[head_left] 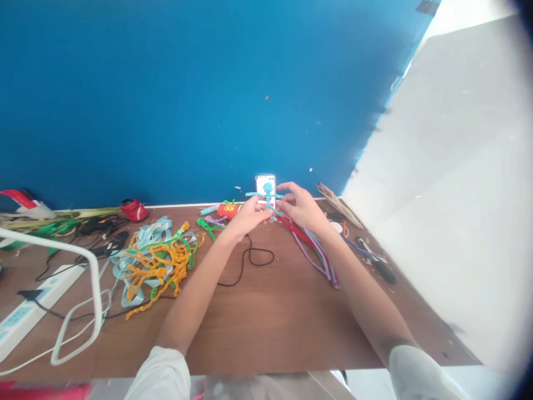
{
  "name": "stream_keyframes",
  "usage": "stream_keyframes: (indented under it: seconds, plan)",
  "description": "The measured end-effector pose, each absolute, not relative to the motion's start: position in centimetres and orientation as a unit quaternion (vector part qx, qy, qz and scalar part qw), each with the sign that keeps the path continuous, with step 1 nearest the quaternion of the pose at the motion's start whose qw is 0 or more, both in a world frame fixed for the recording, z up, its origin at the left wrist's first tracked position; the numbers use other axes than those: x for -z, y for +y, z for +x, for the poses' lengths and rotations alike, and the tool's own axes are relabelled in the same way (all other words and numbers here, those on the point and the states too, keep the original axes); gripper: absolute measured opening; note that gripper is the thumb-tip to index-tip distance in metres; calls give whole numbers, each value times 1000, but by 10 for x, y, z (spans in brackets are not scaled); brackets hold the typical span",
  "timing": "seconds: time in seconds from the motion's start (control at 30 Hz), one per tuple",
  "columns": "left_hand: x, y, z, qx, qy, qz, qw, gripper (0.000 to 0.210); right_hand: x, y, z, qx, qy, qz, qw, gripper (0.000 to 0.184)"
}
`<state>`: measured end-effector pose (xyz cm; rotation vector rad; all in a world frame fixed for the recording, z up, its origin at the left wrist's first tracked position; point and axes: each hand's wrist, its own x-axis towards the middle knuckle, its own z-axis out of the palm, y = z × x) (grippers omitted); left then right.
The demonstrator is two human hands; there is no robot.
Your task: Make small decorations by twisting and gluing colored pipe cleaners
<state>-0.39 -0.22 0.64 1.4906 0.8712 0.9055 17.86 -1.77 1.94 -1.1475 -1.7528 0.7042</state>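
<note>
A light-blue pipe-cleaner figure with a round head and thin outstretched arms is held up at the back of the table. My left hand pinches its lower body between thumb and fingers. From the other side, my right hand has its thumb and fingertips closed at one of the figure's legs, with the index finger curved above. Directly behind the figure stands a phone with a bright screen, partly covered by it. Exactly where the right fingertips grip is too small to tell.
Orange pipe cleaners and pale-blue ribbon lie heaped at left, near a white power strip. Purple and red strips lie under my right forearm. A black cable loops mid-table. A blue wall rises behind.
</note>
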Motion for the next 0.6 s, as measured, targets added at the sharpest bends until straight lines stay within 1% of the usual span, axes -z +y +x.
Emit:
stream_keyframes:
  seconds: [0.13, 0.27, 0.37, 0.43, 0.53, 0.6]
  plan:
    - [-6, -3, 1, -399, 387, 621, 552, 28, -21, -17, 181, -261, -711, -469, 455, 33]
    - [-6, -1, -1, -411, 375, 632, 540, 16, -23, -17, 180, -235, -722, -479, 441, 25]
    - [-9, 5, -12, -403, 362, 651, 532, 14, -28, -20, 181, -255, -694, -479, 473, 20]
    - [-12, 8, -22, -379, 379, 660, 526, 14, -33, -23, 184, -267, -678, -476, 493, 19]
    - [-16, 13, -36, -377, 449, 659, 471, 11, -38, -25, 193, -261, -663, -483, 508, 18]
    - [-16, 15, -43, -371, 465, 680, 429, 9, -38, -23, 200, -253, -663, -484, 511, 18]
